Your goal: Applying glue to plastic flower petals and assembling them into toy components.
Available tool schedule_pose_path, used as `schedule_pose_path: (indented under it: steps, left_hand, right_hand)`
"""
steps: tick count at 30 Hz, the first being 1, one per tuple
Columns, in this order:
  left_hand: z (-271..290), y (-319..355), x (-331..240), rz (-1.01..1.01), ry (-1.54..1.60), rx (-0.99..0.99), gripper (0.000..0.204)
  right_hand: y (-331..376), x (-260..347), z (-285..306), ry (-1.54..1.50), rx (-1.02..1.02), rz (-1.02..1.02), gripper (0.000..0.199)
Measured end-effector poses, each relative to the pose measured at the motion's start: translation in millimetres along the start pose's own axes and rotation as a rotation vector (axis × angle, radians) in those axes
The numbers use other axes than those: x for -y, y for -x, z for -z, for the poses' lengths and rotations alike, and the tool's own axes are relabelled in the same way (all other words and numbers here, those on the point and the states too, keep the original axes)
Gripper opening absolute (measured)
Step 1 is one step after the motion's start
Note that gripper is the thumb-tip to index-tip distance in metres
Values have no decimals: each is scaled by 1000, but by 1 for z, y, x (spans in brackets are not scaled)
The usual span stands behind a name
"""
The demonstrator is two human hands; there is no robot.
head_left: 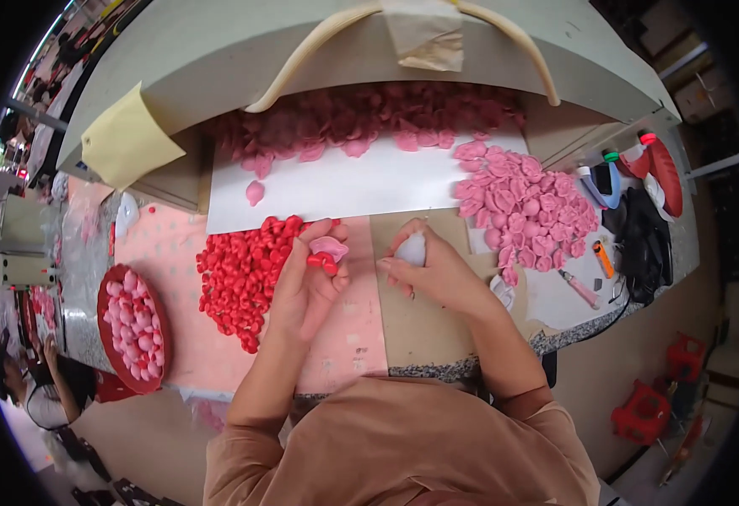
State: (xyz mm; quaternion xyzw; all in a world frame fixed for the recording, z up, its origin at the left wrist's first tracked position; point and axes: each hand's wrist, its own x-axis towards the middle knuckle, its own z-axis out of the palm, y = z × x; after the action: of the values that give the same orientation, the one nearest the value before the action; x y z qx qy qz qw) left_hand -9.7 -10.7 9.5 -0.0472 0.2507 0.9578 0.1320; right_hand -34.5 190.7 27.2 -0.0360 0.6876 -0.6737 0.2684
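In the head view, taking the person's hands as the clock's centre, the left hand [306, 295] has its grip pinching a pink petal-shaped piece [329, 246] with a red piece [321, 262] against it. The right hand [450, 274] has its grip closed around a small whitish container [410, 249], whose contents cannot be told.

On the bench [437, 368], a heap of red pieces [239, 278] lies at 9 o'clock, just beside the left hand. Farther out, at 8 o'clock, a round red bowl [112, 358] holds many pink rounded pieces [136, 325]. At 12 o'clock, an open-fronted grey housing [218, 93] contains a dense row of pink pieces [302, 118], behind a white sheet [327, 190]. Between 2 and 3 o'clock lies a pink petal heap [534, 211]; past it are a green-capped blue bottle [603, 187] and a red-capped red bottle [663, 173], their contents hidden.
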Motion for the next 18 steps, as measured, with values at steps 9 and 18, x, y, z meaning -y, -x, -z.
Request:
schedule_pose_path:
  steps: [9, 18]
  left_hand:
    - [-8, 7, -3, 210, -32, -99, 46]
    - [-6, 7, 1, 218, -15, -41, 43]
  right_hand:
    - [1, 7, 1, 4, -163, 180, 19]
    - [7, -8, 11, -215, -224, 427, 20]
